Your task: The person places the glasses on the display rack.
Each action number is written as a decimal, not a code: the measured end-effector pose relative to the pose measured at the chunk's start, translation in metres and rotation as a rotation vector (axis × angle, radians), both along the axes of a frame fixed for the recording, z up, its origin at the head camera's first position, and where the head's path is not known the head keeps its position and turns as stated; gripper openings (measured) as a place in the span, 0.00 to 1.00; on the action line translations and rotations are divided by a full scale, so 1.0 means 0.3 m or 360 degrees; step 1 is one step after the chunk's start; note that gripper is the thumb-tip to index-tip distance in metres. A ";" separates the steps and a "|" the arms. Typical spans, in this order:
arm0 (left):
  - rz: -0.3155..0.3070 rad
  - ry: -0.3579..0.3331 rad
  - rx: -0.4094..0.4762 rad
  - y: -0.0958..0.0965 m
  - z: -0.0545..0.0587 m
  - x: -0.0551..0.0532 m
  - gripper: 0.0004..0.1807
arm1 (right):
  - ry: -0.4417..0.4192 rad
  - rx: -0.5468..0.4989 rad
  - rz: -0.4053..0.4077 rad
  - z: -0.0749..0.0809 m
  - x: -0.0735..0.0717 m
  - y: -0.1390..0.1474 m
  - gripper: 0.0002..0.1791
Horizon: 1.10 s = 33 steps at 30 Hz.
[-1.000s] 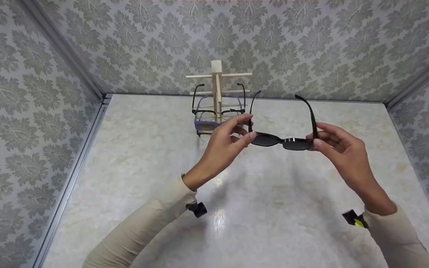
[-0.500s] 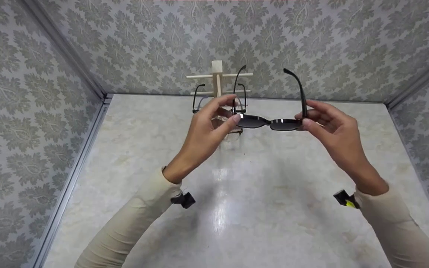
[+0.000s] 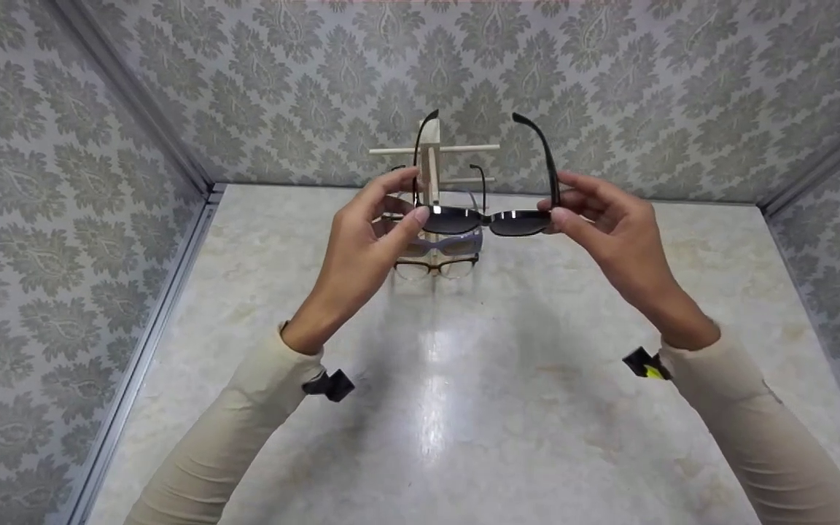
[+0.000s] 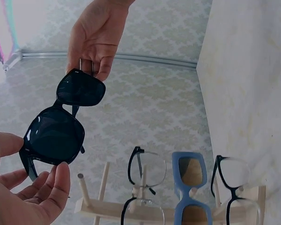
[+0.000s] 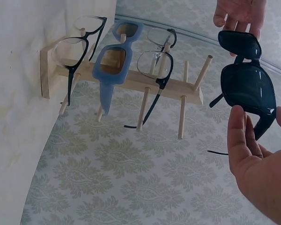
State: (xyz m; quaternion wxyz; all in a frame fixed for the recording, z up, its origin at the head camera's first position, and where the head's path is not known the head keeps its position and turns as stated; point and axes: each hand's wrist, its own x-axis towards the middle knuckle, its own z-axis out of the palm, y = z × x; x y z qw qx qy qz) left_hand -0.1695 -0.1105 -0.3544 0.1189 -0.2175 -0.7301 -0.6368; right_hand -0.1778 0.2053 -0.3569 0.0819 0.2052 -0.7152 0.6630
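Black sunglasses (image 3: pixel 453 220) with dark lenses hang in the air before the top of a wooden eyewear stand (image 3: pixel 429 135), temples unfolded and pointing back toward it. My left hand (image 3: pixel 358 244) pinches their left hinge end between thumb and fingers. At the opposite end, my right hand (image 3: pixel 617 237) grips the frame the same way. Both wrist views show the sunglasses level with the stand's bare top pegs (image 5: pixel 202 72) and apart from them. Below on the stand sit black-rimmed clear glasses (image 5: pixel 155 64), blue-framed sunglasses (image 5: pixel 113 65) and, lowest, dark half-rimmed glasses (image 5: pixel 70 51).
The stand is on a pale marbled table (image 3: pixel 507 408), close to the patterned back wall (image 3: pixel 580 80). Patterned side panels with metal edge rails (image 3: pixel 128 364) bound the table. Small dark devices (image 3: pixel 329 385) are attached at both wrists.
Both hands have carried the black sunglasses left and farther back, from right of the stand to in front of its upper part. The grip on both ends stays the same.
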 end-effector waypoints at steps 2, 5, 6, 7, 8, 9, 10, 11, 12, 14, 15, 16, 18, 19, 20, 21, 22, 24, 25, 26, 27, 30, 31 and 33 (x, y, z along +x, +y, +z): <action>0.0026 0.0004 -0.0007 -0.017 0.005 -0.001 0.25 | -0.0004 0.0002 0.0018 0.005 -0.010 -0.016 0.25; 0.0060 0.0001 -0.0025 -0.038 0.010 -0.003 0.26 | -0.0007 0.0022 0.0036 0.010 -0.022 -0.037 0.25; 0.0066 -0.0003 -0.0032 -0.045 0.010 -0.004 0.26 | -0.0004 0.0039 0.0040 0.011 -0.027 -0.043 0.25; 0.0072 -0.0007 -0.0036 -0.051 0.010 -0.005 0.26 | -0.0006 0.0047 0.0048 0.011 -0.031 -0.049 0.25; 0.0077 -0.0011 -0.0040 -0.058 0.009 -0.007 0.26 | -0.0011 0.0058 0.0055 0.010 -0.035 -0.056 0.25; 0.0083 -0.0014 -0.0046 -0.065 0.007 -0.008 0.26 | -0.0017 0.0071 0.0062 0.010 -0.040 -0.062 0.25; 0.0088 -0.0017 -0.0049 -0.072 0.005 -0.010 0.26 | -0.0025 0.0084 0.0068 0.009 -0.045 -0.068 0.25; 0.0095 -0.0023 -0.0051 -0.078 0.003 -0.012 0.26 | -0.0036 0.0088 0.0075 0.007 -0.051 -0.075 0.25; 0.0100 -0.0033 -0.0051 -0.084 0.002 -0.015 0.26 | -0.0046 0.0090 0.0083 0.005 -0.057 -0.081 0.25; 0.0110 -0.0060 -0.0050 -0.096 0.000 -0.023 0.26 | -0.0064 0.0080 0.0099 0.002 -0.070 -0.093 0.26; 0.0114 -0.0078 -0.0047 -0.101 0.000 -0.027 0.26 | -0.0070 0.0079 0.0102 0.001 -0.077 -0.100 0.26; 0.0118 -0.0096 -0.0043 -0.107 0.002 -0.032 0.26 | -0.0075 0.0075 0.0105 0.000 -0.083 -0.106 0.26; 0.0119 -0.0133 -0.0032 -0.119 0.004 -0.044 0.26 | -0.0086 0.0077 0.0110 0.001 -0.098 -0.119 0.26; 0.0114 -0.0153 -0.0022 -0.122 0.005 -0.051 0.26 | -0.0096 0.0078 0.0110 0.001 -0.105 -0.123 0.26; 0.0109 -0.0167 -0.0012 -0.126 0.004 -0.060 0.26 | -0.0105 0.0086 0.0108 0.001 -0.113 -0.128 0.26; 0.0103 -0.0182 -0.0001 -0.130 0.003 -0.069 0.26 | -0.0115 0.0090 0.0107 0.001 -0.121 -0.133 0.26; 0.0097 -0.0195 0.0012 -0.135 0.001 -0.079 0.26 | -0.0127 0.0091 0.0109 0.001 -0.129 -0.137 0.26; 0.0091 -0.0222 0.0042 -0.144 -0.003 -0.098 0.26 | -0.0150 0.0095 0.0111 0.000 -0.146 -0.147 0.26; 0.0088 -0.0236 0.0062 -0.148 -0.006 -0.108 0.26 | -0.0159 0.0094 0.0111 0.000 -0.154 -0.152 0.26; 0.0089 -0.0245 0.0074 -0.151 -0.009 -0.117 0.25 | -0.0166 0.0088 0.0111 -0.001 -0.162 -0.157 0.26; 0.0090 -0.0257 0.0087 -0.155 -0.012 -0.126 0.25 | -0.0173 0.0084 0.0113 -0.001 -0.169 -0.162 0.26; 0.0096 -0.0289 0.0112 -0.160 -0.018 -0.145 0.25 | -0.0190 0.0074 0.0108 -0.004 -0.187 -0.171 0.26; 0.0094 -0.0296 0.0113 -0.161 -0.019 -0.150 0.25 | -0.0197 0.0068 0.0105 -0.005 -0.191 -0.173 0.26; 0.0094 -0.0309 0.0109 -0.159 -0.021 -0.157 0.25 | -0.0212 0.0064 0.0099 -0.006 -0.198 -0.172 0.25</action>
